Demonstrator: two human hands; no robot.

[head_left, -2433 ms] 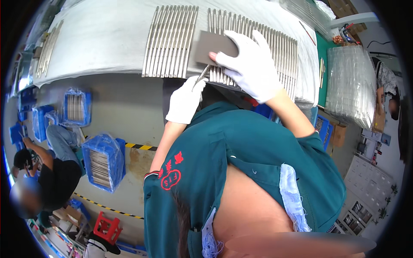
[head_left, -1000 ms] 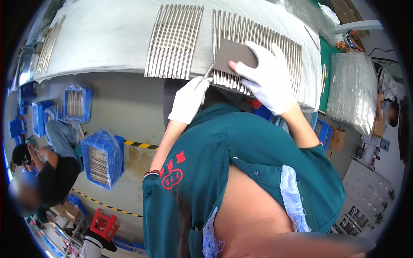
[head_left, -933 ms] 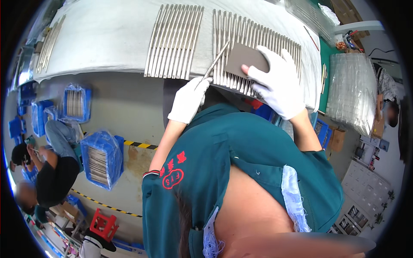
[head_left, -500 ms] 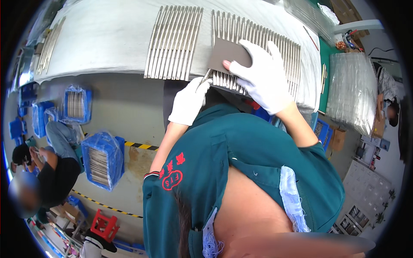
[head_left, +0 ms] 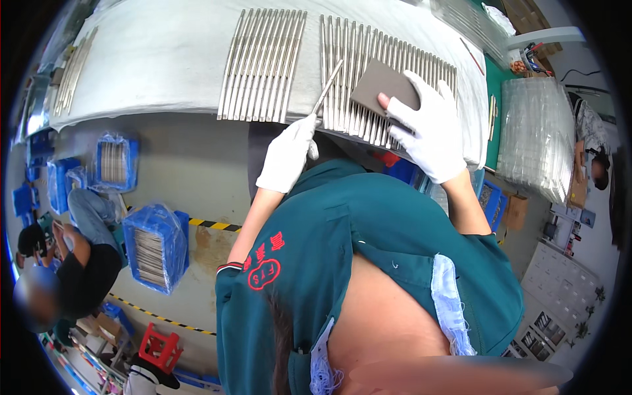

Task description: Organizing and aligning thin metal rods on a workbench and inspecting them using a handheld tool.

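Note:
White gloves cover both hands, with a bare thumb showing on the right one. My left hand [head_left: 289, 153] is closed around the near end of a thin metal rod [head_left: 328, 87], which slants up and away to the right. In my right hand [head_left: 431, 128] is a flat grey-brown rectangular pad [head_left: 384, 89], thumb on its near side and fingers around its right edge. The pad hovers over or rests on a row of metal rods [head_left: 424, 62] on the table; I cannot tell which. Left of that row lies a second row of rods [head_left: 262, 66].
A white cloth [head_left: 158, 62] covers the table, with more thin rods [head_left: 76, 69] at its far left. Stacked clear plastic trays [head_left: 534, 135] stand at the right. Blue crates of rods [head_left: 155, 247] sit on the floor at left, near a seated person [head_left: 92, 250].
My right hand and the pad have moved right, away from the rod. The rod in my left hand, largely hidden behind the pad before, now shows along its length.

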